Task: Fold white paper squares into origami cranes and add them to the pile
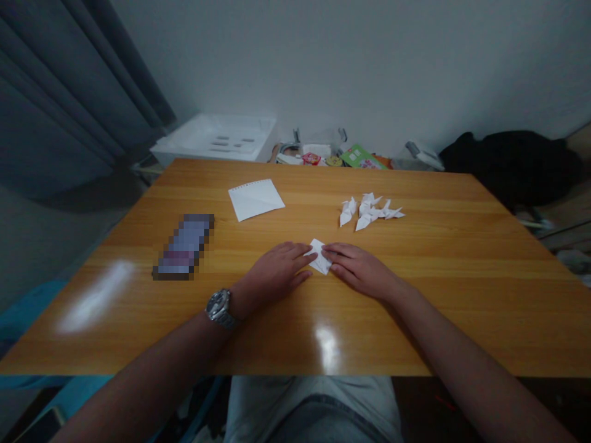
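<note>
A small folded white paper [320,256] lies flat on the wooden table [415,295], near its middle. My left hand [277,271], with a metal watch on the wrist, rests palm down with its fingers stretched onto the paper's left side. My right hand [357,268] lies flat too, its fingertips pressing the paper's right edge. Neither hand lifts the paper; both hold it down against the table.
Several folded white paper cranes [369,212] sit to the back right. A loose white sheet [255,199] lies at the back centre. A blurred rectangular object [184,246] lies to the left. Behind the table stand a white box [217,138], clutter and a black bag [512,163].
</note>
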`<state>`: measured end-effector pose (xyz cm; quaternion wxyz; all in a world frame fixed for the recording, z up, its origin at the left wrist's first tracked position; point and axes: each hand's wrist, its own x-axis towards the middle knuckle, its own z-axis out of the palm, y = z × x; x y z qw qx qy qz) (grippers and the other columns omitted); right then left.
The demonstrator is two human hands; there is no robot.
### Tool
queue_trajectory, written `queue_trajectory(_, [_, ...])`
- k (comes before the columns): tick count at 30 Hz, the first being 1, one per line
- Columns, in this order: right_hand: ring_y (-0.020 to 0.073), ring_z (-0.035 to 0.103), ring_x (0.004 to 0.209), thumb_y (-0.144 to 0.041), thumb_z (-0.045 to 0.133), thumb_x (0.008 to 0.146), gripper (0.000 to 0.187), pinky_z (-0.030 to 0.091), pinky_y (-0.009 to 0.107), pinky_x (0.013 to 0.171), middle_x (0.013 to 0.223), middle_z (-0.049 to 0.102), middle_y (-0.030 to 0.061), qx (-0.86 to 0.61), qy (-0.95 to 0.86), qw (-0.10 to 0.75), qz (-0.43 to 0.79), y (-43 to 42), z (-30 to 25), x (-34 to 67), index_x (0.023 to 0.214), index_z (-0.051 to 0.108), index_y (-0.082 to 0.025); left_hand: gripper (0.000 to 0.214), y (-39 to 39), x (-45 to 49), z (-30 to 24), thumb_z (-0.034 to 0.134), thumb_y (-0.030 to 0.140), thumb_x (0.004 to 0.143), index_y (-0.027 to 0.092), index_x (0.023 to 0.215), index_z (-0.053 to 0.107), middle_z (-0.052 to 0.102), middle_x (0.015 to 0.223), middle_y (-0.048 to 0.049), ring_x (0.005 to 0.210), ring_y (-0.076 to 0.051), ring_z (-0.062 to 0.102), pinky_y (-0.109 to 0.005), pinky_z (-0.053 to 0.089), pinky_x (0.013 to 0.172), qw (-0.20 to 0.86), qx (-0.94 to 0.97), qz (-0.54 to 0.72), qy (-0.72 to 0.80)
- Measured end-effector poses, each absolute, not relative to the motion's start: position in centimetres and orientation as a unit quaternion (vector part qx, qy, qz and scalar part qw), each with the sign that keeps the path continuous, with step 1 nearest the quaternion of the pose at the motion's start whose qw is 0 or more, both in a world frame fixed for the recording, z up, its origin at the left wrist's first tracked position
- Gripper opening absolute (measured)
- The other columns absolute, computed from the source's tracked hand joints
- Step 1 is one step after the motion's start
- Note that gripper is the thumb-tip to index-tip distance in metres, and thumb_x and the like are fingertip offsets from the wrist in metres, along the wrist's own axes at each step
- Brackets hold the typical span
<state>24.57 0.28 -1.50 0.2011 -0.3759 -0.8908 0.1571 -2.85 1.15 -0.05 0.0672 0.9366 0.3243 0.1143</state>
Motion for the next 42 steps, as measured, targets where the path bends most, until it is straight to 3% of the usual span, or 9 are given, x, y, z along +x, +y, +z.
queue_trajectory(6, [0.0268,0.048,0.143,-0.031,0.046,0.105,0.045,0.041,0.053,0.118,0.156,0.049,0.0116,-0.373,-0.899,0.175,0.150,0.2,-1.5,24.7,0.149,0.053,-0.023,0.048,1.2,-3.2,-0.4,0.045,0.039,0.105,0.019,0.148,0.050,0.051,0.153,-0.0122,0.139,-0.028,0.049,-0.046,0.036,0.118,0.060,0.943,0.103,0.310])
queue_trajectory(12, [0.0257,0.046,0.145,-0.032,0.046,0.105,0.045,0.040,0.051,0.120,0.157,0.048,0.0112,-0.369,-0.901,0.167,0.154,0.1,-1.4,24.6,0.149,0.053,-0.022,0.047,1.3,-3.3,-0.3,0.044,0.037,0.106,0.020,0.151,0.047,0.047,0.157,-0.0117,0.145,-0.026,0.044,-0.047,0.033,0.121,0.085,0.944,0.101,0.303])
queue_trajectory(20, [0.0275,0.050,0.142,-0.032,0.048,0.104,0.043,0.042,0.054,0.118,0.153,0.053,0.0111,-0.363,-0.901,0.181,0.154,0.2,-1.4,24.5,0.146,0.057,-0.024,0.033,2.1,-2.6,-0.3,0.051,0.028,0.102,0.018,0.131,0.062,0.061,0.131,-0.0115,0.121,-0.024,0.059,-0.041,0.048,0.110,0.168,0.893,0.210,0.362])
queue_trajectory(28, [0.0272,0.051,0.141,-0.032,0.048,0.105,0.043,0.041,0.053,0.119,0.153,0.054,0.0122,-0.331,-0.914,0.178,0.152,-0.2,-1.1,23.3,0.146,0.057,-0.023,0.009,2.7,-2.4,-0.9,0.059,0.023,0.097,0.017,0.102,0.064,0.061,0.112,-0.0085,0.107,-0.022,0.059,-0.040,0.051,0.098,0.210,0.862,0.265,0.378])
queue_trajectory(42, [0.0284,0.051,0.141,-0.032,0.049,0.105,0.044,0.042,0.053,0.118,0.152,0.054,0.0148,-0.316,-0.920,0.185,0.138,-0.6,-1.3,22.9,0.146,0.056,-0.020,0.012,2.3,-1.6,-0.5,0.057,0.028,0.099,0.019,0.095,0.064,0.065,0.097,-0.0053,0.091,-0.022,0.058,-0.036,0.043,0.081,0.141,0.864,0.191,0.445])
